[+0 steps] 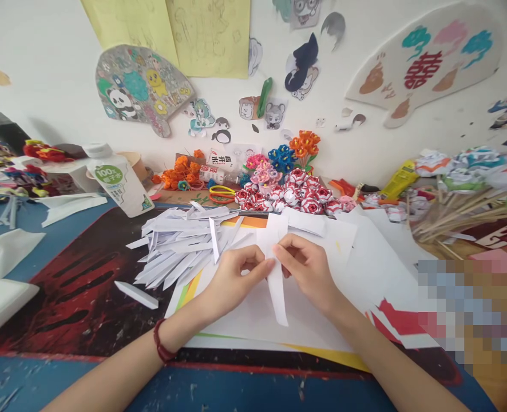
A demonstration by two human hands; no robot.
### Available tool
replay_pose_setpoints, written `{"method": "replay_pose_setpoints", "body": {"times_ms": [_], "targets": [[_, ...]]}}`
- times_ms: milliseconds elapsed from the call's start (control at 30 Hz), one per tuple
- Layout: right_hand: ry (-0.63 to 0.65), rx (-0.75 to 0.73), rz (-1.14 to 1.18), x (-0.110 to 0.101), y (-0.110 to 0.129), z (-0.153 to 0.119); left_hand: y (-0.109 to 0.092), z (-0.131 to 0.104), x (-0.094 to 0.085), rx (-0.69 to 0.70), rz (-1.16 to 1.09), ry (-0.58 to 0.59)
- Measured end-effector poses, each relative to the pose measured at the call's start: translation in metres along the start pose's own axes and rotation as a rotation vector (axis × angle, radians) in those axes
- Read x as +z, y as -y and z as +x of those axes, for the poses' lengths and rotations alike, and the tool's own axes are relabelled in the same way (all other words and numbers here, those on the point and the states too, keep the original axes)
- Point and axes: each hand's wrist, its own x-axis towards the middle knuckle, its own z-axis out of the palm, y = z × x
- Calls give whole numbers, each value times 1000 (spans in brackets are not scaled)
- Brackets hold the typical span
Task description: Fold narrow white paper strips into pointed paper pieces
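Note:
A white paper strip [278, 292] hangs between my hands, its lower end pointing down toward me. My left hand [242, 269] pinches it from the left between thumb and fingers. From the right, my right hand [305, 263] pinches the same strip close beside the left thumb. Both hands are over white paper sheets [322, 320], stacked with yellow and green ones. Left of my left hand lies a heap of folded white paper strips [176, 246]. One loose folded strip [137, 294] rests apart from the heap on the dark mat.
A dark red-and-black mat [77, 286] covers the blue table. A white bottle [118, 180] stands behind the heap. Red-and-white paper flowers [296, 194] line the wall. At right are red paper scraps [401, 320] and wooden sticks [438, 220]. A white box-like object [4, 309] is at left.

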Motion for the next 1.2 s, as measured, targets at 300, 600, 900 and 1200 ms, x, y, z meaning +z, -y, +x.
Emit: {"method": "replay_pose_setpoints", "body": {"times_ms": [300,600,900,1200], "targets": [[-25,-9,-6,0,0,0,-2,-1,1,25,2,62],[-189,-51,-56,-6,1,3,2,-3,6,32,31,146],[-302,-71,16,-13,1,9,5,-7,7,59,85,222],[-359,-60,41,-14,-3,9,5,-4,8,57,95,192]]}}
